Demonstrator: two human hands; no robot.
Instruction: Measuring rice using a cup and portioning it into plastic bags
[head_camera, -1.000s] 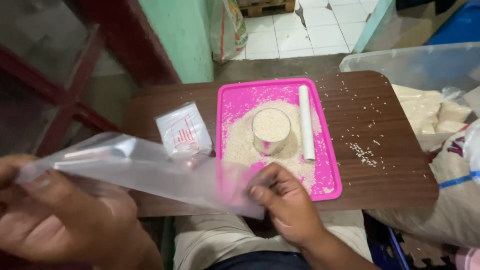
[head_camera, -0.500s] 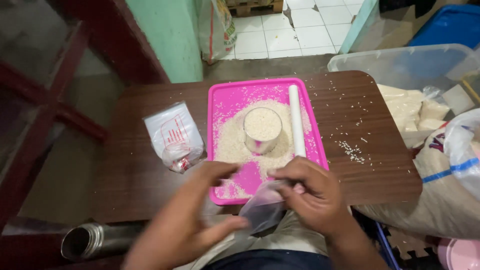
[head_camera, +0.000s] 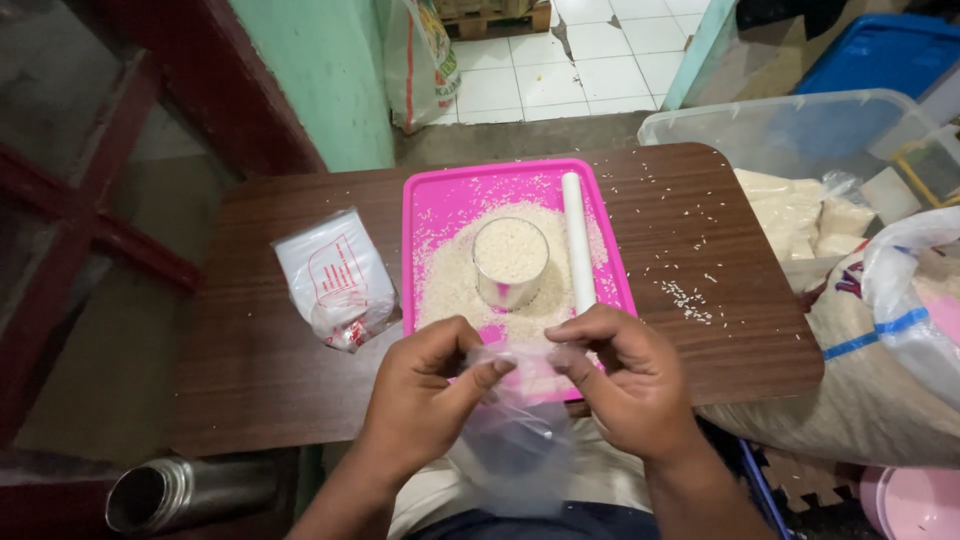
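At the lower centre of the frame, the left hand (head_camera: 425, 395) and the right hand (head_camera: 625, 385) hold a small clear plastic bag (head_camera: 515, 440) by its top edge, just in front of the near edge of the dark wooden counter (head_camera: 250, 350). The fingers (head_camera: 480, 375) of the left hand pinch one side of the bag's mouth, and the fingers (head_camera: 575, 365) of the right hand pinch the other side; the bag hangs down between the wrists over the person's lap.

Just above the hands, at the centre, lies a bright pink rectangular plastic tray (head_camera: 440, 200) strewn with white rice. A round metal cup (head_camera: 510, 262) filled level with rice stands upright in the heap, and a white tube (head_camera: 577, 240) lies lengthwise just to its right.

To the left of the tray a stack of clear plastic bags with red printing (head_camera: 335, 278) lies flat on the counter. Loose grains (head_camera: 685, 297) are scattered to the tray's right. A large white woven sack (head_camera: 880, 380) sits at the right edge, a clear plastic storage bin (head_camera: 790, 130) above it, and a steel flask (head_camera: 185, 492) lies at lower left.
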